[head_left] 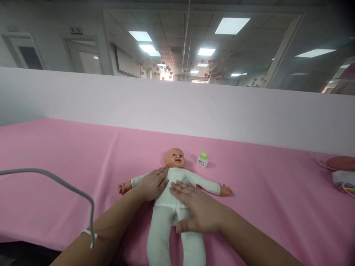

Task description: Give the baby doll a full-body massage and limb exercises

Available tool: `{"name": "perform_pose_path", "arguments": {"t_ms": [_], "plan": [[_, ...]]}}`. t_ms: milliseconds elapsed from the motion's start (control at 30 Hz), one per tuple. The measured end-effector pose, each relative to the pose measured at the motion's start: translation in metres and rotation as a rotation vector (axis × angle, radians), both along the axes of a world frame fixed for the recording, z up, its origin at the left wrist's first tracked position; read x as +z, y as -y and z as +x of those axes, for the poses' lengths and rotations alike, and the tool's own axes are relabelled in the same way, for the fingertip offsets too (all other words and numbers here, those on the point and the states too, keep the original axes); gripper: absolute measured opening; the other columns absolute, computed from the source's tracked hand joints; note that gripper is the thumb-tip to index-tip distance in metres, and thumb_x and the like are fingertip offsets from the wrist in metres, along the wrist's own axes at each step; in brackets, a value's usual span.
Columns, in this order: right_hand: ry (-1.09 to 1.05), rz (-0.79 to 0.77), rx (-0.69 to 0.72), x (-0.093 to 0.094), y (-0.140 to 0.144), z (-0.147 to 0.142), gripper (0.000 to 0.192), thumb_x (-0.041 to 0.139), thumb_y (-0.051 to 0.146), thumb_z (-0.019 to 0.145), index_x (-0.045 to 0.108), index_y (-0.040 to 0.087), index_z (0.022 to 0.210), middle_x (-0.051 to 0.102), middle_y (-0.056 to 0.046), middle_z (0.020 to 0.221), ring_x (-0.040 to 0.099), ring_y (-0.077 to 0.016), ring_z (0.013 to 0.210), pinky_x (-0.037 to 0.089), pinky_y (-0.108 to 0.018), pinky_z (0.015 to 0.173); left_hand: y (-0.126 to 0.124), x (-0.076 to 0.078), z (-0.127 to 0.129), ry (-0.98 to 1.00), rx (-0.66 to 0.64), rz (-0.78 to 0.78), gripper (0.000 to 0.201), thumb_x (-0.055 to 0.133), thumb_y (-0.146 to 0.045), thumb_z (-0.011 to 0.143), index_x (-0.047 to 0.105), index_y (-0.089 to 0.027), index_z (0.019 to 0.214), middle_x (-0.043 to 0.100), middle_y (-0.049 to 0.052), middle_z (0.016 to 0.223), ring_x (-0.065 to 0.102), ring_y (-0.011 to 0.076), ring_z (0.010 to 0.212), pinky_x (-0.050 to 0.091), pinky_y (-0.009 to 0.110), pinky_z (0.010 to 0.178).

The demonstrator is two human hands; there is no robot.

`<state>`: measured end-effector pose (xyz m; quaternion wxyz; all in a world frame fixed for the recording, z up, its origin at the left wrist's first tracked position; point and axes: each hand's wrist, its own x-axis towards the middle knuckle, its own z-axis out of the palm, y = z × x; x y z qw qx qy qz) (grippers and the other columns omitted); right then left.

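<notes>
Baby doll (pixel 163 199), one: lying face-up on a pink sheet (pixel 69 151), arms spread wide, below a white panel (pixel 177 105).

Left hand (pixel 153 183): laid flat at the side of the doll's chest and shoulder; fingers extended, nothing grasped. Right hand (pixel 198 207): spread over the doll's belly and hip, thumb held apart; likewise no grasp.

Risks, as judged: with neither hand closed around it, the doll could slide or twist if the palms push unevenly, and the loose sheet could ruck up beneath it. A wide sweep of the right arm could topple the small bottle (pixel 202 161) beside the doll's head. The grey cable (pixel 63 181) near the left forearm could snag; whether it touches the skin cannot be told.

Materials: doll's head and hands smooth, glossy, apparently moulded plastic or vinyl; body, sleeves and legs matte white cloth, softly rounded. Bottle squat, translucent, labelled, green-capped. Sheet faintly sheened, with long shallow creases. Panel plain and flat. Cable slim, bent in an arch.
</notes>
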<state>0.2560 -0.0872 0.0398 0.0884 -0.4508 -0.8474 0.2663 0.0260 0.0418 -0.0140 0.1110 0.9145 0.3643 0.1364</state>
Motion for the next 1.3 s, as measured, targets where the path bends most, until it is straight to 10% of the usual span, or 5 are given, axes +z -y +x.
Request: {"name": "perform_pose_path", "arguments": {"t_ms": [233, 633, 967, 1300], "plan": [[0.039, 0.086, -0.242, -0.015, -0.047, 0.022, 0.104, 0.053, 0.08, 0.089, 0.023, 0.017, 0.166, 0.021, -0.012, 0.173, 0.02, -0.0339, 0.16, 0.021, -0.052, 0.129, 0.0, 0.0, -0.002, 0.011, -0.005, -0.012, 0.067, 0.029, -0.051, 0.107, 0.037, -0.013, 0.161, 0.039, 0.015, 0.166, 0.038, 0.0295, 0.154, 0.029, 0.047, 0.127], [0.055, 0.052, -0.359, -0.026, -0.018, 0.045, 0.108, 0.054, 0.082, 0.087, 0.02, 0.017, 0.167, 0.023, -0.012, 0.172, 0.024, -0.0352, 0.159, 0.018, -0.054, 0.129, 0.015, 0.022, -0.006, -0.023, -0.019, -0.02, 0.07, 0.032, -0.056, 0.106, 0.039, -0.013, 0.161, 0.037, 0.015, 0.167, 0.035, 0.0301, 0.155, 0.026, 0.049, 0.128], [0.025, 0.072, -0.353, -0.032, -0.021, 0.05, 0.106, 0.057, 0.077, 0.088, 0.021, 0.016, 0.166, 0.023, -0.014, 0.172, 0.023, -0.0341, 0.159, 0.016, -0.051, 0.13, 0.11, 0.058, -0.026, 0.131, -0.579, -0.156, 0.063, 0.056, -0.052, 0.1, 0.049, -0.023, 0.156, 0.051, 0.011, 0.16, 0.05, 0.0321, 0.146, 0.034, 0.048, 0.125], [0.028, 0.091, -0.341, -0.032, -0.021, 0.049, 0.102, 0.06, 0.074, 0.088, 0.026, 0.017, 0.165, 0.026, -0.014, 0.171, 0.027, -0.0346, 0.158, 0.02, -0.052, 0.129, 0.055, 0.041, 0.021, 0.036, -0.298, -0.168, 0.074, 0.05, -0.059, 0.101, 0.041, -0.017, 0.161, 0.039, 0.014, 0.166, 0.036, 0.0362, 0.154, 0.027, 0.052, 0.127]]}}
